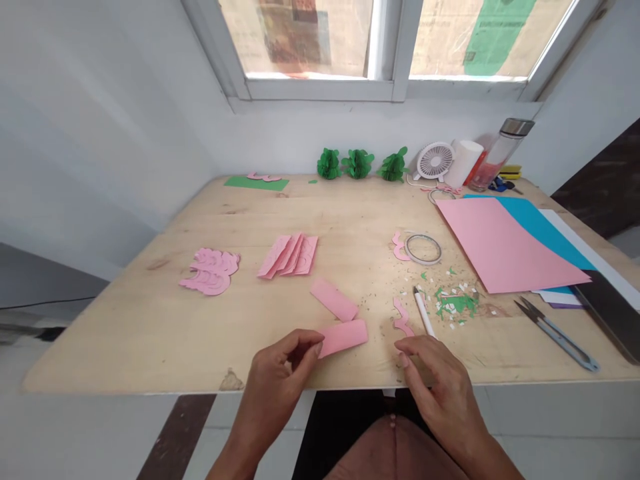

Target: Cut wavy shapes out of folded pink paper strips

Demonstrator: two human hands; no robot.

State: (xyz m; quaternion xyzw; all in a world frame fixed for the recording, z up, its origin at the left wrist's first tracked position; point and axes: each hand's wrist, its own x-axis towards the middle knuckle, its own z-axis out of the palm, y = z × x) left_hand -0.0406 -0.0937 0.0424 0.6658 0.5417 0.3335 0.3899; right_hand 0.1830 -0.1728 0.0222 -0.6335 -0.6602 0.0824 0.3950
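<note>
My left hand (283, 373) pinches the left end of a folded pink paper strip (345, 337) between thumb and forefinger, at the table's front edge. Another pink strip (334, 300) lies just behind it. My right hand (437, 373) is closed, thumb and forefinger tips together, beside a wavy pink paper scrap (401, 318). Whether those fingertips hold anything is hidden. A white pen (424, 312) lies just beyond the right hand's knuckles. Further back are a pleated pink paper piece (290, 255) and, at the left, a pile of pink scalloped cutouts (211, 271).
Green and white scraps (456, 301) and thread snips (557, 333) lie at right, near pink sheets (510, 240). A tape roll (423, 249) lies behind the pen. Along the wall stand green paper ornaments (358, 164), a small fan (435, 161) and a bottle (503, 155).
</note>
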